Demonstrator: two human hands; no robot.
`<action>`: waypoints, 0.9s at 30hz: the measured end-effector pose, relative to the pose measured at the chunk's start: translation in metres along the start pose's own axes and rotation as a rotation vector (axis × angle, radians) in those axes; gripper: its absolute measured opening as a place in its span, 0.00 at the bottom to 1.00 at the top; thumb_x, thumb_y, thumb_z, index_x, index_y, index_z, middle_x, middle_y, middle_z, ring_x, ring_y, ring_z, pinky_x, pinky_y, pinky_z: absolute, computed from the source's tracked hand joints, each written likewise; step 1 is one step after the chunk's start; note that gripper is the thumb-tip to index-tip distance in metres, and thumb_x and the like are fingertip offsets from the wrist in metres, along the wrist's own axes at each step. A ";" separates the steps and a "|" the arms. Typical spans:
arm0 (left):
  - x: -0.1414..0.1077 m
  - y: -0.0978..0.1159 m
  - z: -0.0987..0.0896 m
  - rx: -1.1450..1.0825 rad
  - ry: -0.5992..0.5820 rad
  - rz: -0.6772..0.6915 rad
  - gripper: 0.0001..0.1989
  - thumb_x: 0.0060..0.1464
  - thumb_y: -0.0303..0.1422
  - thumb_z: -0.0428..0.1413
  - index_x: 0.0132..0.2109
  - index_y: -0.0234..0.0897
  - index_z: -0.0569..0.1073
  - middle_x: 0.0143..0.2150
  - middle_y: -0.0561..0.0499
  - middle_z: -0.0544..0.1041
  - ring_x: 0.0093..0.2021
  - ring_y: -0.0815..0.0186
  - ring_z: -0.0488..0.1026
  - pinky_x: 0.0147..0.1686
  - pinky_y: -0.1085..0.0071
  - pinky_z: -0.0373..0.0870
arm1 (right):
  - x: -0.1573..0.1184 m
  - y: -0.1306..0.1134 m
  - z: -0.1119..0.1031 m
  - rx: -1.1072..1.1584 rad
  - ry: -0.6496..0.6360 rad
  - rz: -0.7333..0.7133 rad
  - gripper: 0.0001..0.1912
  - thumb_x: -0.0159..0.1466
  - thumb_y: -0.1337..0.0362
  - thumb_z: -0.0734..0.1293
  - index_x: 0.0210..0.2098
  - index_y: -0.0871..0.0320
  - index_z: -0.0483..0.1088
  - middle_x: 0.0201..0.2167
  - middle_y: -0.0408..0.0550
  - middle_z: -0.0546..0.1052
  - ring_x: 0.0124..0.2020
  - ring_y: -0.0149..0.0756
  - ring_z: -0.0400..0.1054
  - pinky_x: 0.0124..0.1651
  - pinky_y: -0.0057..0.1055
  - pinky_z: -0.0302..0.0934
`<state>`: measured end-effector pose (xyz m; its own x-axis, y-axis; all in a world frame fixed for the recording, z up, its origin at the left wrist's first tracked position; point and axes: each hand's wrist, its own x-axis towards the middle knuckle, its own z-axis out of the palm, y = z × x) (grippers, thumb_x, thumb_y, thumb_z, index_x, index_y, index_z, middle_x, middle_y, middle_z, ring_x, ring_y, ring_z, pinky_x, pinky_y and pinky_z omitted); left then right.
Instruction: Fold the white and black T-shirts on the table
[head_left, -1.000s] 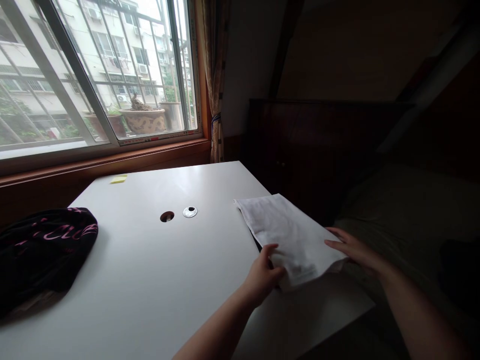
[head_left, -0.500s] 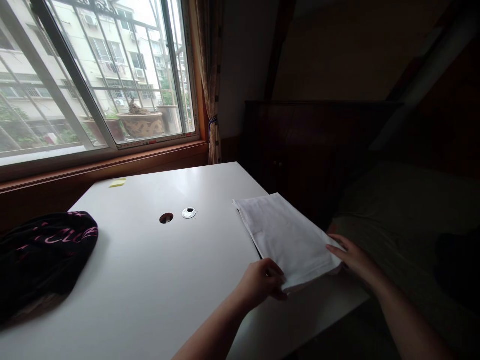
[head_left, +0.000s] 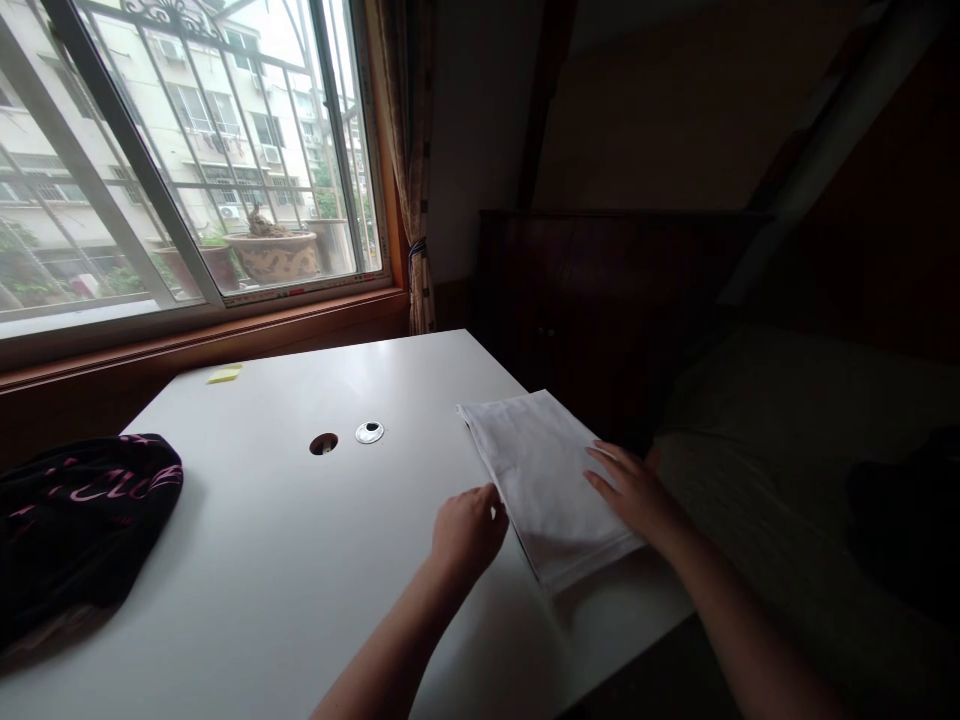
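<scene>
A folded white cloth (head_left: 551, 480), perhaps a garment, lies flat on the right part of the white table (head_left: 360, 560). At the cloth's left edge my left hand (head_left: 471, 528) is closed, its fingertips curled at the edge in a pinch. My right hand (head_left: 634, 490) rests on the cloth's right side with its fingers spread, holding nothing. Part of the right thumb side is hard to see in the dark.
A black cloth item with pink lettering (head_left: 90, 520) lies at the table's left. Farther back are a yellow sticky note (head_left: 224, 373), an open round hole (head_left: 324, 444) and a grommet (head_left: 370, 432). A barred window (head_left: 225, 150) and a tied curtain (head_left: 418, 200) stand beyond.
My left hand has moved from the cloth's near corner up along its left edge. My right hand has slid from the near right corner farther onto the cloth. The near edge now lies lower.
</scene>
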<state>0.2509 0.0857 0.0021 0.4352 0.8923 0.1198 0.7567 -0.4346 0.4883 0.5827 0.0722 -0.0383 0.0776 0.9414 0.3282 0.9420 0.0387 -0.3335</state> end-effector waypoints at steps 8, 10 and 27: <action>-0.028 -0.087 -0.029 0.083 0.150 0.003 0.10 0.63 0.26 0.49 0.40 0.41 0.74 0.38 0.50 0.79 0.38 0.62 0.75 0.39 0.67 0.68 | 0.084 -0.104 0.068 0.038 -0.333 -0.131 0.36 0.73 0.42 0.49 0.74 0.53 0.53 0.77 0.49 0.50 0.76 0.47 0.43 0.75 0.49 0.40; -0.043 -0.116 -0.036 0.085 0.199 0.025 0.11 0.65 0.27 0.48 0.42 0.42 0.75 0.42 0.48 0.79 0.43 0.60 0.75 0.43 0.64 0.71 | 0.104 -0.122 0.080 0.032 -0.383 -0.113 0.37 0.74 0.42 0.46 0.75 0.54 0.49 0.77 0.49 0.47 0.77 0.46 0.39 0.76 0.50 0.37; -0.079 -0.193 -0.044 0.060 0.301 -0.028 0.13 0.66 0.36 0.51 0.51 0.47 0.78 0.58 0.50 0.77 0.66 0.52 0.66 0.63 0.49 0.69 | 0.122 -0.152 0.116 -0.063 -0.375 -0.236 0.40 0.73 0.40 0.49 0.77 0.52 0.42 0.78 0.47 0.44 0.78 0.46 0.35 0.76 0.51 0.28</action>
<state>0.0489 0.1047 -0.0637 0.2567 0.8962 0.3618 0.7980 -0.4077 0.4438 0.4116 0.2200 -0.0502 -0.2549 0.9661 0.0416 0.9385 0.2575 -0.2299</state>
